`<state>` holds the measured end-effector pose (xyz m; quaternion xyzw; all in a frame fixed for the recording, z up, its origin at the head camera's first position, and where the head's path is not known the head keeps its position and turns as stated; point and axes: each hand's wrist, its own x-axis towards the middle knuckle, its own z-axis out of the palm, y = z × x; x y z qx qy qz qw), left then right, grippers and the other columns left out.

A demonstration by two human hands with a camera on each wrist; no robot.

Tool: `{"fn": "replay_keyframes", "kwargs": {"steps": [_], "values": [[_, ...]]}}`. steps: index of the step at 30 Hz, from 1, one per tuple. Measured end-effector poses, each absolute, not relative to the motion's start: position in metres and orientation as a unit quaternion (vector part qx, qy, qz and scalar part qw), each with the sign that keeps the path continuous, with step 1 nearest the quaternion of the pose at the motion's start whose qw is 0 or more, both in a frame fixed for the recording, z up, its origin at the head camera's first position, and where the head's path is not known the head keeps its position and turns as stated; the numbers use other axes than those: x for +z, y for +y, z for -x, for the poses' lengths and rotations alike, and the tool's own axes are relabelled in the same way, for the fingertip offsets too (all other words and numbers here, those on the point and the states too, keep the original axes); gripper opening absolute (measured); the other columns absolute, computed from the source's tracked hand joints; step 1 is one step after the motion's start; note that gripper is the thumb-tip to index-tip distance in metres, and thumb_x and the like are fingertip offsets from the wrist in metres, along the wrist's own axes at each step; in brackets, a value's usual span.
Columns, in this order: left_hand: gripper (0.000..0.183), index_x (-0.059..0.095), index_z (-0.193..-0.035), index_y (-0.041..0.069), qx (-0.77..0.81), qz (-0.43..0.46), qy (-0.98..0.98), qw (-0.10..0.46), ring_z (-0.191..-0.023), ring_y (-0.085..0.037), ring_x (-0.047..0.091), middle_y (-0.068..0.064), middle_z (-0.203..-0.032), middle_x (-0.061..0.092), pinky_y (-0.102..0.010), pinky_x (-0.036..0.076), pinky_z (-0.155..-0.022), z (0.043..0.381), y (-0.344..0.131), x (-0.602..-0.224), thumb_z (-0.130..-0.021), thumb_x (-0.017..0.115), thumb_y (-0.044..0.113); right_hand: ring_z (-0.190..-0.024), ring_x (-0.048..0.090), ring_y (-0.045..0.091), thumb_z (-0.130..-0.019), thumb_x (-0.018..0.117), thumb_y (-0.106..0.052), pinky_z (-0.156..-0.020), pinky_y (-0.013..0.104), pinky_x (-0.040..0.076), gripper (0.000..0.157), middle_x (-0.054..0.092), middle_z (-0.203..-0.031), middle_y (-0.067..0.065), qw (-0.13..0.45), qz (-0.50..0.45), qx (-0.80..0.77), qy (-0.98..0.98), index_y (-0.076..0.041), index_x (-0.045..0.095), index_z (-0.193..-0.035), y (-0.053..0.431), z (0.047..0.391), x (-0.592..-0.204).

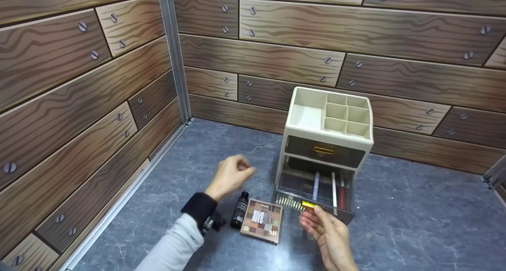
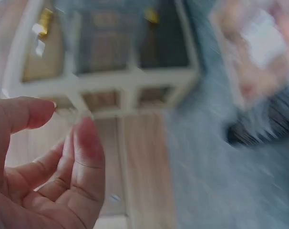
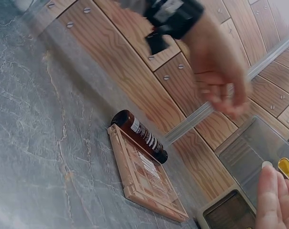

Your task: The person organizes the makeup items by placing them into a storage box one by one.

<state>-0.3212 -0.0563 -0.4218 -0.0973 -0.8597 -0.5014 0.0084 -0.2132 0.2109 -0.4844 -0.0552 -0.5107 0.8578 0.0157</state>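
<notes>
A cream desktop organizer [image 1: 330, 134] has its lower drawer [image 1: 294, 184] pulled out. Through the clear drawer show a lavender stick [image 1: 316, 187], a white stick [image 1: 334, 190] and a red stick [image 1: 342, 192]. At its front, my right hand [image 1: 330, 233] pinches the yellow handle [image 1: 308, 205] with thumb and fingers. My left hand [image 1: 230, 176] hovers left of the drawer, fingers loosely bent; in the left wrist view its thumb and fingertips stand apart, nothing between them. Below it lie an eyeshadow palette [image 1: 261, 221] and a black bottle [image 1: 239, 211], side by side.
The organizer's upper drawer [image 1: 324, 150] is closed, and its top has several compartments [image 1: 336, 112]. Wood-patterned walls [image 1: 253, 49] rise behind and at the left, meeting at a metal corner post [image 1: 174, 53]. The floor surface [image 1: 415, 215] is grey and marbled.
</notes>
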Motion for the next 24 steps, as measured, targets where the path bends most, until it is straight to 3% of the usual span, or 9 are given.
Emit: {"fn": "replay_keyframes", "kwargs": {"steps": [9, 12, 18, 24], "values": [[0.056, 0.059, -0.129, -0.005, -0.468, 0.039, -0.878, -0.093, -0.069, -0.024, 0.068, -0.014, -0.100, 0.068, -0.036, 0.061, -0.059, 0.311, -0.089, -0.476, -0.089, 0.082, 0.028, -0.087, 0.077, 0.018, -0.110, 0.053, -0.014, -0.087, 0.029, 0.063, 0.024, 0.078, -0.092, 0.010, 0.015, 0.070, 0.858, -0.509, -0.002, 0.072, -0.102, 0.211, 0.213, -0.483], [0.053, 0.061, -0.120, -0.004, -0.462, 0.036, -0.880, -0.106, -0.070, -0.025, 0.066, -0.012, -0.096, 0.065, -0.037, 0.059, -0.060, 0.306, -0.088, -0.485, -0.087, 0.084, 0.030, -0.087, 0.077, 0.018, -0.110, 0.053, -0.014, -0.086, 0.028, 0.063, 0.023, 0.077, -0.092, 0.010, 0.017, 0.072, 0.854, -0.515, -0.002, 0.072, -0.102, 0.211, 0.213, -0.483], [0.040, 0.060, -0.090, 0.005, -0.430, 0.043, -0.899, -0.076, -0.075, -0.022, 0.056, -0.008, -0.085, 0.060, -0.032, 0.050, -0.062, 0.300, -0.079, -0.494, -0.078, 0.091, 0.027, -0.087, 0.077, 0.018, -0.110, 0.053, -0.015, -0.087, 0.029, 0.062, 0.024, 0.077, -0.094, 0.010, 0.018, 0.071, 0.850, -0.522, 0.000, 0.071, -0.105, 0.210, 0.214, -0.482], [0.035, 0.057, -0.082, 0.007, -0.432, 0.020, -0.899, -0.074, -0.068, -0.021, 0.057, -0.007, -0.079, 0.059, -0.030, 0.051, -0.055, 0.301, -0.074, -0.496, -0.077, 0.088, 0.022, -0.087, 0.077, 0.018, -0.110, 0.053, -0.015, -0.087, 0.029, 0.063, 0.024, 0.077, -0.093, 0.011, 0.021, 0.071, 0.852, -0.519, -0.001, 0.071, -0.104, 0.210, 0.214, -0.482]]}}
